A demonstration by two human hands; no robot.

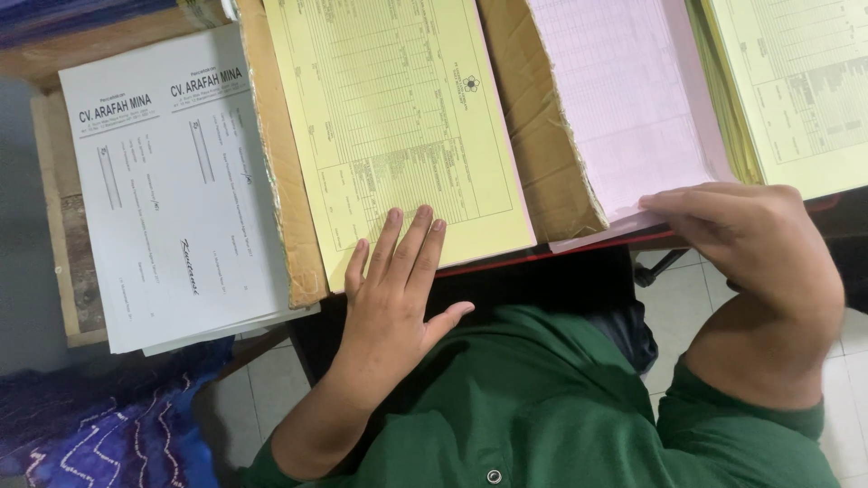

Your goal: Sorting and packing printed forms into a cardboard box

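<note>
Plainly, two stacks of printed forms lie under the hands. The yellow form pad (398, 117) is a pale yellow sheet ruled with a fine table, its long side running away from the person, and it rests on a torn brown cardboard backing (280, 181) whose ragged edge shows along the pad's left side. The left hand (393, 289) lies flat on the near corner of this pad, palm down, fingers (411, 239) spread and pointing away from the body, thumb out to the right over the dark worktop edge (506, 267). It presses on the paper and grips nothing.

To the right of that hand lies the pink form stack (624, 99), pale pink with faint ruled lines, on a second piece of brown cardboard. The right hand (750, 239) comes in from the right with the wrist bent, knuckles up, its fingertips (655, 203) on the near edge of the pink sheets. Whether the fingers pinch a sheet or only rest on the edge cannot be told.

The two hands are well apart, one on each stack. Beyond the right hand lies another yellow form stack (796, 81). Left of the left hand, past the cardboard, lies a pile of white printed sheets (172, 199). Both forearms are bare, coming out of green sleeves (542, 407).
</note>
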